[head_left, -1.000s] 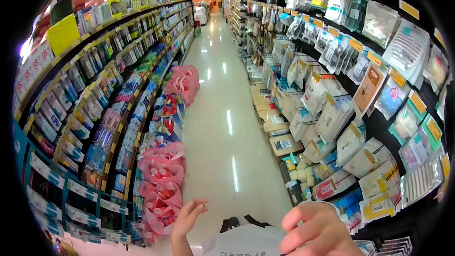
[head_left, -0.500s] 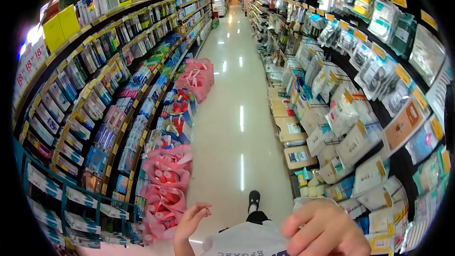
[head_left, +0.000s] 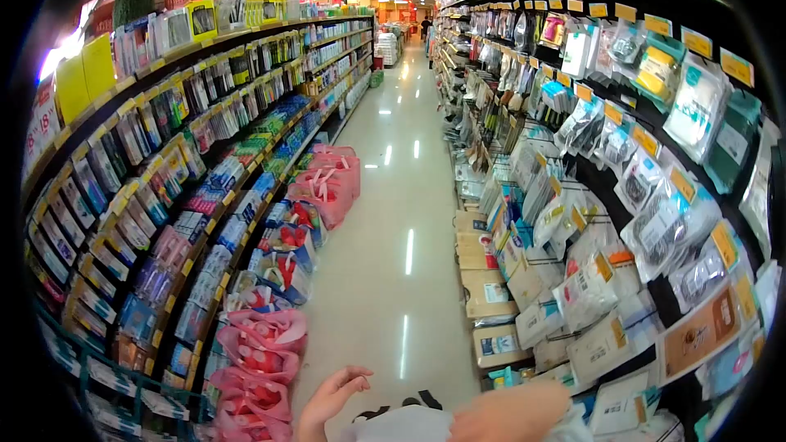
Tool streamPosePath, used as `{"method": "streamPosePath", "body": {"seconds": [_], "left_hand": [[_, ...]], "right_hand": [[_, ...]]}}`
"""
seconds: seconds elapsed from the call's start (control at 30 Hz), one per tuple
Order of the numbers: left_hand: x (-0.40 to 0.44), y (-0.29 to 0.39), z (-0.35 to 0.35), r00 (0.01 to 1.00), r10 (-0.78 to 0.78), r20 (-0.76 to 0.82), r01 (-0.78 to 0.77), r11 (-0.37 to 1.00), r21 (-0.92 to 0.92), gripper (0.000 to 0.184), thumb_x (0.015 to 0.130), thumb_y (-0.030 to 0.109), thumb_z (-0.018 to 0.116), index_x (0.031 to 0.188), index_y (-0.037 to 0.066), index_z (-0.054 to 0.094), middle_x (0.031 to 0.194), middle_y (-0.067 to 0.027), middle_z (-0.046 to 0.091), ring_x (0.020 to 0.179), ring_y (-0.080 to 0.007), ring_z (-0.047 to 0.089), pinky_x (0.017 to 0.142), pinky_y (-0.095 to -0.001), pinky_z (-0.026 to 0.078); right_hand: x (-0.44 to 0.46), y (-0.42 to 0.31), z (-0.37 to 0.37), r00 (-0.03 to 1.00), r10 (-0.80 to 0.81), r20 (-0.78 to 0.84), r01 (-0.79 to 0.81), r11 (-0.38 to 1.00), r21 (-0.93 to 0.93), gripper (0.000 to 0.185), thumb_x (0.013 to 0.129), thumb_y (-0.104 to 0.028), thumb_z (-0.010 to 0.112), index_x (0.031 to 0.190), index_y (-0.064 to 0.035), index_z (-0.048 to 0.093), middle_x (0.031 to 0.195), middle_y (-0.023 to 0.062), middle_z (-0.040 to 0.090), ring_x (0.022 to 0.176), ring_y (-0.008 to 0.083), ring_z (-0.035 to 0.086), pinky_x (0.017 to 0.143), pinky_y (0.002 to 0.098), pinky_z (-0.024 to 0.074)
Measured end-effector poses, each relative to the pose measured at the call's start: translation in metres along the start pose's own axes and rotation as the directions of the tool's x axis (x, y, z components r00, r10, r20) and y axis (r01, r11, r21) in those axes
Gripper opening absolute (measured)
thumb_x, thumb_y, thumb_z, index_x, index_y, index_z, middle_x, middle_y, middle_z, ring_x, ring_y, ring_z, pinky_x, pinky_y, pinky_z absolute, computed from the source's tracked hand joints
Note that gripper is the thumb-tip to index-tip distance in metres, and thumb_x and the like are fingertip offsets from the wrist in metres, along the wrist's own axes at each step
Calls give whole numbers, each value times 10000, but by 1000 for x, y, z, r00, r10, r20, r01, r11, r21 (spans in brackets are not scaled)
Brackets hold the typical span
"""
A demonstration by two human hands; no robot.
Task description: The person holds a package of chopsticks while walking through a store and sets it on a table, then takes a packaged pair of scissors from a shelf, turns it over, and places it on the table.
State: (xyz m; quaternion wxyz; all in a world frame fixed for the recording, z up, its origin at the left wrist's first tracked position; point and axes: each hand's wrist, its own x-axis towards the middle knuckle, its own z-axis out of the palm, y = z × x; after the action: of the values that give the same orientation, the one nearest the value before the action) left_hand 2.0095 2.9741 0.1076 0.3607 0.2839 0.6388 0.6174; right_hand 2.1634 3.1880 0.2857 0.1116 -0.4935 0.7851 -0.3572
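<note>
My left hand (head_left: 334,397) is raised at the bottom of the view, its fingers loosely bent with nothing in them. Nearest to it on the left are pink bags (head_left: 260,349) standing on the floor, with red-topped containers inside. Across the front of my pale shirt (head_left: 401,426) reaches my right hand (head_left: 508,417), smeared by motion and cut off at the lower edge. Its fingers cannot be made out clearly. Packaged goods (head_left: 594,352) hang on the rack to its right.
A shiny tiled aisle floor (head_left: 381,278) runs ahead between shelves. Toothbrush-like packs and boxes fill the left shelf (head_left: 164,221). Cutting boards (head_left: 491,295) stand low on the right. Further off are another pink bag (head_left: 327,188), stacked white goods (head_left: 387,49) and a distant person (head_left: 426,29).
The view has tilted up, showing more ceiling and the top of the right shelf. My right hand has dropped lower and turned inward across my shirt. My left hand keeps much the same pose.
</note>
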Motion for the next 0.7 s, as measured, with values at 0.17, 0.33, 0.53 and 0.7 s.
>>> {"method": "streamPosePath", "body": {"seconds": [0.17, 0.33, 0.53, 0.7], "left_hand": [[58, -6, 10, 982, -150, 115, 146, 989, 36, 263, 854, 168, 448, 1028, -24, 492, 867, -56, 537, 825, -120, 492, 761, -243, 397], [124, -13, 2, 972, -143, 185, 149, 989, -15, 272, 843, 208, 471, 1034, 18, 507, 824, -43, 559, 818, -99, 510, 732, -212, 401], [223, 1, -23, 927, -151, 344, 124, 987, 98, 288, 861, 197, 447, 1055, -14, 483, 938, -58, 533, 865, -120, 506, 783, -240, 396], [302, 39, -71, 954, 5, 299, -54, 986, 155, 273, 839, 233, 465, 1034, 51, 524, 840, -50, 557, 774, -109, 514, 695, -237, 406]], "right_hand": [[-52, 82, 26, 821, 403, -404, -447, 894, -16, 266, 782, -254, 511, 950, -50, 492, 785, 100, 536, 696, 260, 512, 612, 341, 408], [-88, 119, 38, 453, 761, -464, -597, 645, 477, 256, 799, -210, 534, 987, -39, 500, 765, 79, 535, 686, 169, 525, 593, 282, 421], [-102, 166, 13, 174, 854, -490, -534, 500, 681, 257, 788, -156, 549, 1021, -59, 500, 766, 48, 539, 635, 102, 484, 553, 233, 400], [-102, 241, -44, -10, 842, -540, -415, 488, 768, 154, 783, -146, 553, 849, -6, 552, 721, 46, 594, 641, 80, 537, 552, 210, 390]]}}
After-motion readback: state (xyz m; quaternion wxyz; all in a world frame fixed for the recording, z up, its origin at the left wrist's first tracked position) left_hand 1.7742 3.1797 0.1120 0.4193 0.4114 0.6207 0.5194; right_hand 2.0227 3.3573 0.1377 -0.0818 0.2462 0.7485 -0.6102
